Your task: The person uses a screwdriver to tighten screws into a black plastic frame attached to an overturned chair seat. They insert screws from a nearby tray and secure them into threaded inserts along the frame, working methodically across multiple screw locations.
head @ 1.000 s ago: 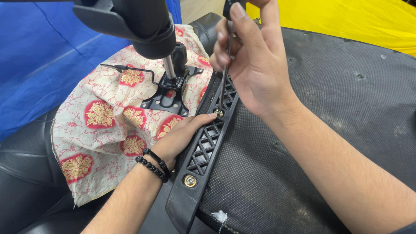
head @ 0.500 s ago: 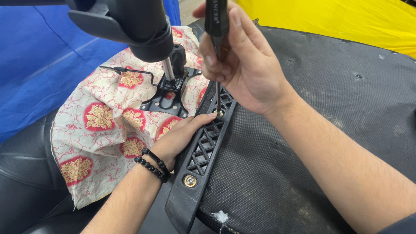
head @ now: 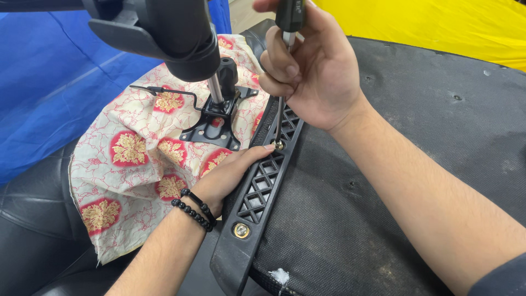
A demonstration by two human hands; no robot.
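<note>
Black fabric base (head: 416, 142) beneath, lattice bracket (head: 257, 192) along its edge; right hand (head: 315, 71) closed tight round screwdriver (head: 285, 66), tip on upper screw (head: 279, 145); left hand (head: 230, 175) flat, open, steadying bracket

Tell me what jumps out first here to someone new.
Top centre, the right hand grips a screwdriver upright, its tip on a brass screw in a black lattice bracket. The left hand, with beaded bracelets at the wrist, steadies that bracket from the left. Behind, a black metal chair mechanism rests on a red-patterned cloth.
</note>
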